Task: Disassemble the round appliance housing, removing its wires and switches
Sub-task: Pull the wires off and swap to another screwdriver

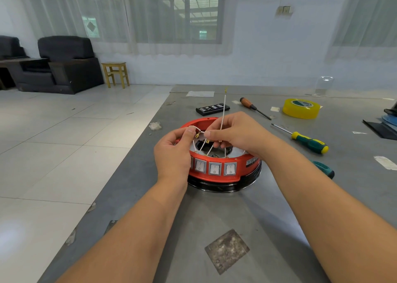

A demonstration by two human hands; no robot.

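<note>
Both hands' fingers (pixel 191 132) pinch white wires (pixel 223 115) above the red housing (pixel 242 168).

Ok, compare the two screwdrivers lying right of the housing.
The orange-handled screwdriver has a dark shaft and lies farther away, near the yellow tape roll. The green-and-yellow screwdriver has a bright shaft, a chunkier handle, and lies nearer. Both lie flat on the table, untouched.

1 head-worn wide-angle view looks forward and down along both forearms onto a grey table (pixel 214 218). The hands meet near the frame's centre, close to the lens. Beyond the table's far edge the view faces a curtained window (pixel 182 14) and wall, floor at left.
</note>
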